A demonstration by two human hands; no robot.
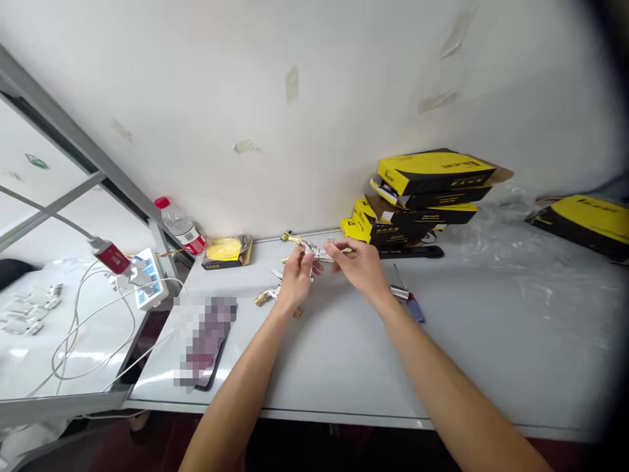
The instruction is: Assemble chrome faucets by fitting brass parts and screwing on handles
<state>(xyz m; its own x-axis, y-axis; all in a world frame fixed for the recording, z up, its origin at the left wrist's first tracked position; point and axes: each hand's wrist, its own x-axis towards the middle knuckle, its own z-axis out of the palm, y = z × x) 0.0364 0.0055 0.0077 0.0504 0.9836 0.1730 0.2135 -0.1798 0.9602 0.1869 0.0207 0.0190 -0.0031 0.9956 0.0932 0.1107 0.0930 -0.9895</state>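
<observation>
A small chrome faucet [308, 246] with a curved body is held up over the table between my two hands. My left hand [295, 278] is closed around its left part, fingers bent. With thumb and fingers pinched together, my right hand [360, 265] grips its right end; the fingers cover most of that end. Another chrome faucet with a brass end [261, 299] lies on the table left of my left hand. Close behind my hands is a brass piece [291, 237], and a small brass fitting [297, 313] rests beside my left wrist.
Yellow and black boxes [432, 174] are stacked behind my right hand. A screwdriver [415, 308] and metal cylinder [399, 293] lie beside my right wrist. At left are a phone [213, 341], small box [226, 252], bottle [181, 226] and power strip [150, 278]; clear plastic [521, 242] lies right.
</observation>
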